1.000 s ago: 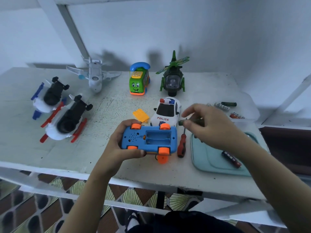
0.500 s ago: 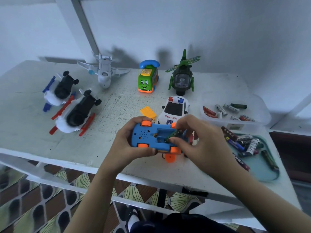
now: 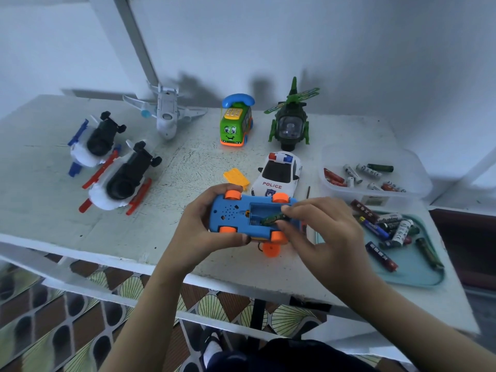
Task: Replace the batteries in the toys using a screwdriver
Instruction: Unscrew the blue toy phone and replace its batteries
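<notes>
My left hand [image 3: 200, 232] grips a blue toy car [image 3: 236, 216] turned upside down, orange wheels up, its battery compartment open. My right hand [image 3: 324, 232] pinches a dark green battery [image 3: 273, 218] and holds it slanted into that compartment. The orange battery cover [image 3: 235, 177] lies on the table behind the car. Only the thin tip of the screwdriver [image 3: 308, 193] shows past my right hand; its handle is hidden.
A police car [image 3: 279, 174], green phone bus [image 3: 236, 127], green helicopter [image 3: 291, 122], white plane [image 3: 166, 114] and two upturned toys [image 3: 118, 178] stand on the white table [image 3: 40, 183]. A clear tub [image 3: 375, 194] and teal tray [image 3: 418, 272] hold several batteries at right.
My right hand brought a green battery from the right side over to the blue car and now tips it into the open compartment. The camera has shifted, revealing the tub and tray.
</notes>
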`<state>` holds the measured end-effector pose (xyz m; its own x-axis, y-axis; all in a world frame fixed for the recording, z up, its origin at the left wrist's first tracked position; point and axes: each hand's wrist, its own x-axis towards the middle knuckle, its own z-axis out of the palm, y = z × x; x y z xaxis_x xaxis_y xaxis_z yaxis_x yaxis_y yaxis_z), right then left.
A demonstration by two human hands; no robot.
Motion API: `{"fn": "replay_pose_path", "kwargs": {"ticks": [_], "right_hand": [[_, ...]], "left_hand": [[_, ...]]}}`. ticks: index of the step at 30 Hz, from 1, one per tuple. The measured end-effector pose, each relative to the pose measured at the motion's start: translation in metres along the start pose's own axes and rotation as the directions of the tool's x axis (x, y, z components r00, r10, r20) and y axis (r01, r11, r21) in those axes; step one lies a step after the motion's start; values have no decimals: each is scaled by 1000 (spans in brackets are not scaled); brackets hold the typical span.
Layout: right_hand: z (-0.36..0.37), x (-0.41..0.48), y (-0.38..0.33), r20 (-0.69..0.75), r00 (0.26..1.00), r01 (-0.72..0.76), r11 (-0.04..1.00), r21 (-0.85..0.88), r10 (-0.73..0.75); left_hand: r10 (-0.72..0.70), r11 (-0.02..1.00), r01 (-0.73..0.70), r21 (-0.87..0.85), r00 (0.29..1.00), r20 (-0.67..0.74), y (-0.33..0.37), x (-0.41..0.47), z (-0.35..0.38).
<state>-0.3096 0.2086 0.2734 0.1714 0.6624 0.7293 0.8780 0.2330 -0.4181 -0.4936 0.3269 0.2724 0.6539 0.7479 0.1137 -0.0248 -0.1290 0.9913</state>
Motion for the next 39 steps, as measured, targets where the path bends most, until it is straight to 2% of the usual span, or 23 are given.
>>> {"fn": "replay_pose_path", "kwargs": {"ticks": [5, 9, 14, 17, 24, 32, 34, 37, 39], "right_hand": [[3, -1, 2, -23, 997, -67, 998, 21, 67], [2, -1, 7, -4, 1000, 9, 1000, -30, -9], [1, -6, 9, 55, 998, 42, 998, 39, -44], [2, -9, 9, 72, 996, 58, 998, 13, -59], [1, -8, 12, 237, 967, 122, 987, -100, -96], [-5, 1, 17, 338, 931, 200, 967, -160, -137], [-8, 3, 19, 358, 929, 144, 984, -106, -98], [-16, 6, 23, 387, 921, -69, 996, 57, 41], [-23, 9, 26, 345, 924, -213, 971, 109, 164]], "left_hand": [[-8, 1000, 8, 3, 1000, -6, 0, 0, -1], [-18, 1000, 18, -1, 1000, -12, 0, 0, -2], [-28, 1000, 28, -5, 999, -23, -1, 0, -2], [-33, 999, 33, -7, 999, -30, -2, 0, -2], [-37, 999, 37, -9, 999, -24, -2, 2, -3], [-45, 999, 45, 27, 999, -5, 4, 7, -1], [-47, 998, 47, 36, 999, 6, 6, 8, -1], [-58, 997, 57, 52, 998, 23, 10, 10, -1], [-65, 995, 63, 76, 997, 33, 12, 12, 0]]}}
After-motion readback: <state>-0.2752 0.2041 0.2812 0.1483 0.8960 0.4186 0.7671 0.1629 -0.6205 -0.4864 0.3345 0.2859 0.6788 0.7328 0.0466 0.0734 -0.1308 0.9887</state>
